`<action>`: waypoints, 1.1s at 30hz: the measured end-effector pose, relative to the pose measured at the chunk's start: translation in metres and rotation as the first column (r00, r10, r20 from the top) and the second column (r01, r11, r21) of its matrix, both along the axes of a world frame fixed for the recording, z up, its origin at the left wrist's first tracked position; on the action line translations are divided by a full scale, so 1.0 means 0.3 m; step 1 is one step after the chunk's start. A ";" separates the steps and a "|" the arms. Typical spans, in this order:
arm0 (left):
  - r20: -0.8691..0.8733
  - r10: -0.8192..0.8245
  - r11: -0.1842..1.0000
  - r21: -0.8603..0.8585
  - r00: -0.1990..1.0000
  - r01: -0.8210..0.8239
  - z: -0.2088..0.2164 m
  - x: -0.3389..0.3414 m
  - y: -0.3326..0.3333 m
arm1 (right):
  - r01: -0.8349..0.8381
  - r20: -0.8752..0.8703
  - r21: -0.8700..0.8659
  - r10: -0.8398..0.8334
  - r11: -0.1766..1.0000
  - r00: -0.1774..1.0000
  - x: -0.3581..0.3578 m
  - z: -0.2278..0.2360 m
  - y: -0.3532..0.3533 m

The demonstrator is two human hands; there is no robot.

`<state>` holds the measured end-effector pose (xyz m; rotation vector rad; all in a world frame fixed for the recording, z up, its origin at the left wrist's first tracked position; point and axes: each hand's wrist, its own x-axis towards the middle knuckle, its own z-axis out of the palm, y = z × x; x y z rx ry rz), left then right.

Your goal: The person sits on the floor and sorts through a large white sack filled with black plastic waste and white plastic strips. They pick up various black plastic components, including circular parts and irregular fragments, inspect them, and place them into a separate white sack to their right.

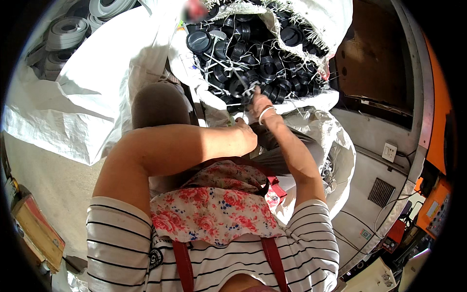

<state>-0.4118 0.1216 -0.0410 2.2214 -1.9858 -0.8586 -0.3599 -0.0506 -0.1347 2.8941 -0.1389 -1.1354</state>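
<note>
In front of me a white woven sack [331,24] is filled with black threaded plastic caps [266,68], with thin pale strips tangled among them. My right hand [261,104], a white bangle [267,114] at its wrist, is over the sack's near edge. Its fingers are pinched at a blurred dark piece with pale bits; the exact kind is unclear. Just below and to the left, my left hand [247,135] is closed above my lap, near the sack's near rim. What its fingers hold, if anything, is hidden.
White sheeting [102,92] covers the left side, with rolled grey strips [68,33] beyond. A second white sack [340,165] stands at my right. Along the right wall are a socket [389,152], cables and an orange machine [435,209]. A red blurred thing [195,10] shows at the top.
</note>
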 end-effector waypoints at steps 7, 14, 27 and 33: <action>-0.087 0.024 0.999 0.044 0.996 -0.020 0.026 0.012 -0.010 | 0.258 0.151 0.851 -0.685 0.457 0.712 0.014 0.269 -0.131; -0.086 0.079 0.996 0.059 0.993 -0.074 -0.007 0.034 -0.019 | 0.379 0.060 0.829 -0.738 0.412 0.672 -0.011 0.539 -0.125; -0.044 0.154 0.986 0.071 0.987 -0.150 -0.008 0.085 0.007 | 0.207 0.355 0.837 -0.792 0.506 0.498 -0.084 0.699 -0.164; -0.027 0.057 0.998 0.011 0.998 -0.057 0.018 0.037 0.002 | 0.387 0.673 0.478 -0.612 0.788 0.415 -0.647 0.925 -0.801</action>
